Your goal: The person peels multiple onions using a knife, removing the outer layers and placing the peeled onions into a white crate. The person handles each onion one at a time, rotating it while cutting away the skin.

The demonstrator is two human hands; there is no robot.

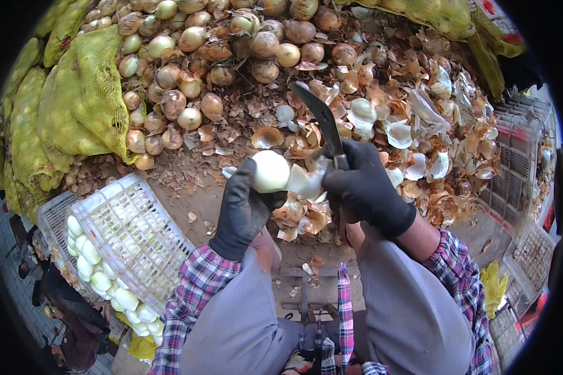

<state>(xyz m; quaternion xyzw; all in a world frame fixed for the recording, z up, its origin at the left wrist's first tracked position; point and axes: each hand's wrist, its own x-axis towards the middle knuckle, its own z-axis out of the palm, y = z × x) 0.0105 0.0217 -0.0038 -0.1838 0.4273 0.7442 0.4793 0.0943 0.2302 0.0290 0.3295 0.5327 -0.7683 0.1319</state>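
Note:
My left hand [244, 211], in a black glove, holds a peeled white onion [270, 171] in front of my knees. My right hand [373, 185], gloved too, grips a knife with a curved blade [320, 110] that points up and away from me. A pale piece of onion skin [308, 180] spans the gap between the onion and my right fingers. Whether it is still attached to the onion, I cannot tell. The knife's handle is mostly hidden in my fist.
Unpeeled onions [192, 84] are heaped ahead, with loose skins [413, 136] to their right. Yellow mesh sacks [84, 93] line the left. A plastic crate [136, 234] of peeled onions [98, 276] stands by my left arm. More crates [511, 159] are at right. People [75, 323] appear lower left.

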